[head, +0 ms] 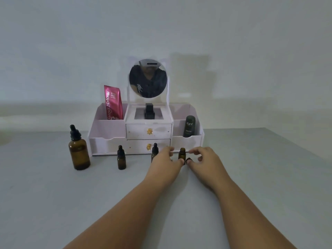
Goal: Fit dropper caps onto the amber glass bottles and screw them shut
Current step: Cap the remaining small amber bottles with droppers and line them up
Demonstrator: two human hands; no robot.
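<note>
A small uncapped amber bottle stands upright in front of the organizer. My left hand reaches it from the left, fingers spread, thumb tip touching its base. My right hand is just right of it, fingers apart, thumb tip against a black dropper cap on the table. Two small amber bottles with black dropper caps on stand further left, one in the open and one partly hidden behind my left hand. A large capped amber bottle stands at the far left.
A white cosmetic organizer with a round mirror and two drawers stands against the wall. It holds a pink tube, a black bottle and a dark Kahf bottle. The grey table extends towards me.
</note>
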